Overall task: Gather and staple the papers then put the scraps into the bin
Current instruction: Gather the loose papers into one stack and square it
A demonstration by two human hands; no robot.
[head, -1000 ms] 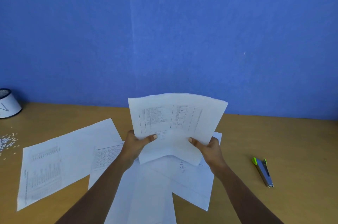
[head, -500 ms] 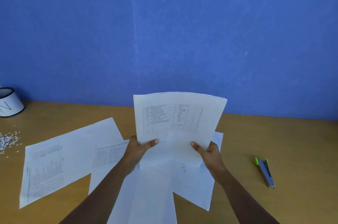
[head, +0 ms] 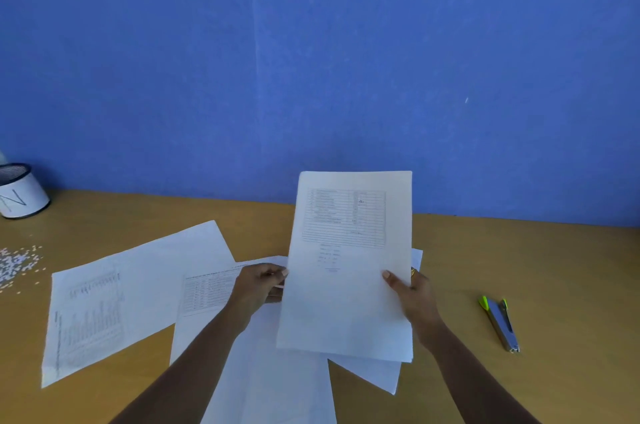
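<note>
Two bare forearms reach forward over loose sheets (head: 138, 292) spread on a wooden table (head: 536, 268). The right hand (head: 415, 299) pinches the right edge of a raised stack of printed papers (head: 346, 285), thumb on front. The left hand (head: 258, 285) grips its left edge. A stapler (head: 500, 323) lies right; scraps (head: 17, 266) and a white bin (head: 20, 190) sit far left.

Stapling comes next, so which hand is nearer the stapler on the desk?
Right. The right hand grips the held sheets' right edge, with the stapler on bare desk further right. The left hand is at the sheets' far edge.
</note>
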